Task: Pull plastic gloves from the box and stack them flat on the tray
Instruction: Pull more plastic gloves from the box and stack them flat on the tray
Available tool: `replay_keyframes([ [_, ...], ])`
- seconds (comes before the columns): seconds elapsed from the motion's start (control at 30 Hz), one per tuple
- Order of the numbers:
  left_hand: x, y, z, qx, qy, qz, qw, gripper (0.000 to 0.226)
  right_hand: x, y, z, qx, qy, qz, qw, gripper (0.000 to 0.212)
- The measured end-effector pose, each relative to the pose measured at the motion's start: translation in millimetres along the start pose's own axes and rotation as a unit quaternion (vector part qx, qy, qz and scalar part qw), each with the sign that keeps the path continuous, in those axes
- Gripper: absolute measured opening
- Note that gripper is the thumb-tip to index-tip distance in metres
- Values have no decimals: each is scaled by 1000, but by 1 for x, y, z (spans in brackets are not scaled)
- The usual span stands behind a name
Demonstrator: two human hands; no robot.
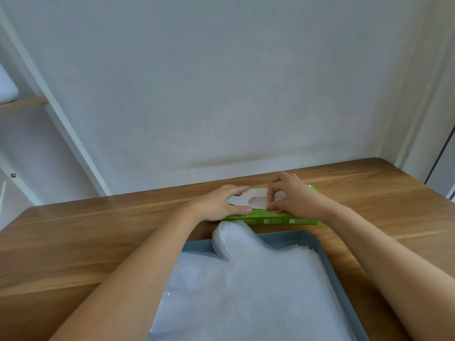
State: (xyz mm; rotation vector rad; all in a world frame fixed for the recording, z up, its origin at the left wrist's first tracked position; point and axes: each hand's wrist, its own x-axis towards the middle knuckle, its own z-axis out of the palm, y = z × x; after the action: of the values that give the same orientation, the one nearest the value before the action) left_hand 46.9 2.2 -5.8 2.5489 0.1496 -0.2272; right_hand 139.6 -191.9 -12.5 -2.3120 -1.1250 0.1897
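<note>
The box (pixel 270 220) lies lengthwise on the desk (pixel 73 242), near its far edge, just beyond the tray (pixel 322 247). Both hands are on top of it. The left hand (pixel 221 203) lies on the box's left end with straight fingers spread across the white top and the thumb along the near edge, pressing it down rather than clenching. The right hand (pixel 290 195) sits over the right half with its fingers curled, their tips gathered at the right rim of the oval opening (pixel 257 200).

Whether those fingertips have a glove between them I cannot tell. Something pale shows inside the opening, but it is too faint to make out. The right hand covers most of the box's right end, and the print on the green front is too blurred to read. The near part of the tray and both forearms are cut off at the lower edge.

The box is low and long, bright green on its sides and white on top. The stacked gloves (pixel 246 291) fill the blue-grey tray as a flat, milky, see-through pile with slightly staggered edges on the right. The thumb part of the pile (pixel 229 236) pokes over the tray's far rim, almost reaching the box. Behind the desk stands a plain pale wall (pixel 221 94).
</note>
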Motion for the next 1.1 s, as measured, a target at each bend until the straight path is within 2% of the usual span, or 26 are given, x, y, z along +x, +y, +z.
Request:
replay_keyframes([
  [0.17, -1, -4, 1, 9, 3, -6, 1000, 55, -5, 6, -18, 89, 5, 26, 996, 16],
  [0.3, -3, -3, 1, 7, 13, -6, 1000, 53, -6, 15, -22, 229, 61, 63, 969, 13],
  [0.43, -3, -3, 1, 4, 20, -6, 1000, 54, -2, 26, -25, 291, 140, 89, 942, 13],
  [0.57, -2, -3, 1, 6, 31, -15, 999, 56, 1, 22, -35, 393, 238, 56, 886, 16],
  [0.7, -2, -1, 1, 4, 36, -20, 999, 55, -4, -6, -55, 465, 283, -15, 839, 17],
  [0.8, -4, 2, 1, -3, 28, -20, 999, 55, -15, -30, -76, 519, 256, -66, 813, 14],
  [0.9, -5, 4, -3, 5, 40, -23, 999, 48, -28, -48, -89, 526, 153, -76, 833, 10],
  [0.97, -12, 10, -10, -134, 96, -9, 986, 37, -34, -57, -88, 504, 99, -57, 856, 9],
  [1.03, -25, 21, -17, -356, 121, 33, 926, 38, -37, -64, -85, 476, 74, -48, 875, 8],
  [1.1, -47, 34, -19, -505, 83, 79, 856, 57, -39, -71, -81, 458, 50, -54, 886, 7],
])
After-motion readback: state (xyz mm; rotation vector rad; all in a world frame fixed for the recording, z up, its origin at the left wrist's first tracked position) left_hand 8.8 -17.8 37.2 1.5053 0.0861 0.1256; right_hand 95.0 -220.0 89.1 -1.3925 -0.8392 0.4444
